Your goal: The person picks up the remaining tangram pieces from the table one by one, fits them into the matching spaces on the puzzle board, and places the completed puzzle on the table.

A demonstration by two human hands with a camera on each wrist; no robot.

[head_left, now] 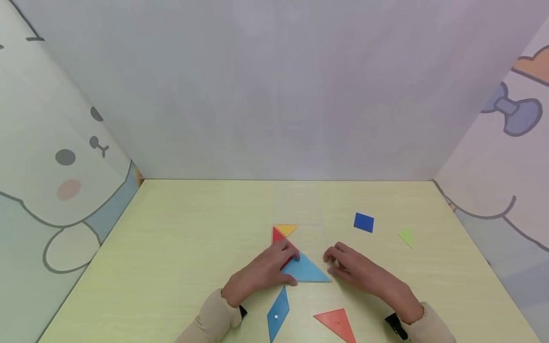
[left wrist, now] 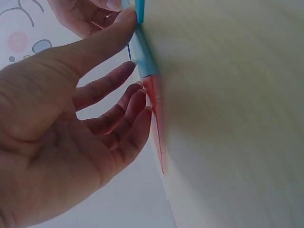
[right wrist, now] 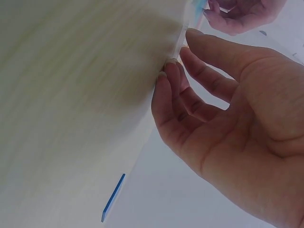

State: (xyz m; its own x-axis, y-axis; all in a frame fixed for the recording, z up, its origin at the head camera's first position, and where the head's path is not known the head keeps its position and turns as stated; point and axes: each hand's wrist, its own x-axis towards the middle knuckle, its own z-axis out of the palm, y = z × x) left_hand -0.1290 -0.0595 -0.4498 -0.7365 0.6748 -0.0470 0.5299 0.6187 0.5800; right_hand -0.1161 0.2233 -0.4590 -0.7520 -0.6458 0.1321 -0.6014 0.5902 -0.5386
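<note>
My left hand (head_left: 272, 267) lies over a red triangle (head_left: 278, 234) and a light blue triangle (head_left: 308, 271), with its fingertips touching them. In the left wrist view, the thumb rests by the light blue piece (left wrist: 145, 57) and the other fingertips meet the red piece (left wrist: 153, 95). A yellow triangle (head_left: 286, 229) adjoins the red one at the top. My right hand (head_left: 353, 269) is beside the light blue triangle's right corner, its fingers loosely bent with the tips on the surface. No coloured piece shows in that hand.
Nearer me lie a blue parallelogram (head_left: 278, 312) and a light red triangle (head_left: 338, 321). Off to the right are a dark blue square (head_left: 363, 222) and a green triangle (head_left: 407, 237). A faint clear sheet (head_left: 300, 202) extends behind the assembled pieces. Walls bound the table (head_left: 193, 224) behind and at both sides.
</note>
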